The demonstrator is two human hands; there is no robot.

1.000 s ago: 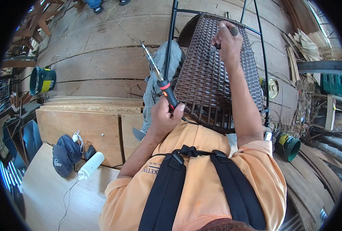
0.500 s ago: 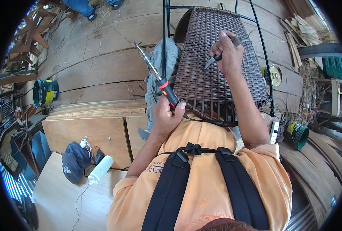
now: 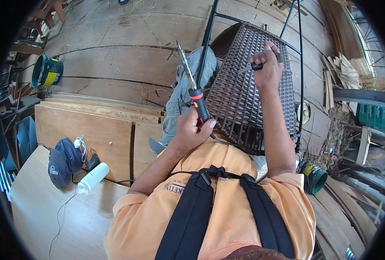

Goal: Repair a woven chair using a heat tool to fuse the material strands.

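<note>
Brown weave (image 3: 235, 89) on a black metal frame (image 3: 301, 65) is sitting right in front of the person's tummy, above the wooden floor (image 3: 127, 65). Its narrow edge is pointing away, and near its wide edge, close to the orange shirt (image 3: 240, 208), the strips are showing big gaps.

The left hand (image 3: 191, 132) is closing around the handle of a soldering iron (image 3: 199, 105), just beside the near left corner of the weave. Its fingers are curling, and its thumb is lying by the bottom of the handle. The thin metal tip is pointing away from the body, near the grey trouser leg (image 3: 177, 106) and well apart from the weave. A black cord (image 3: 225, 141) is running from the handle along the weave's near edge.

The right hand (image 3: 267, 71) is curling into a fist around the dark handle of a small knife (image 3: 257, 67). It is covering a bit of the weave's far half, nearer the right edge. The blade is pointing to the left edge; I cannot tell if it is touching the strips.

Off to the left, a blue cap (image 3: 67, 158) and a white bottle (image 3: 93, 177) are lying by the far edge of a pale tabletop (image 3: 34, 208).
</note>
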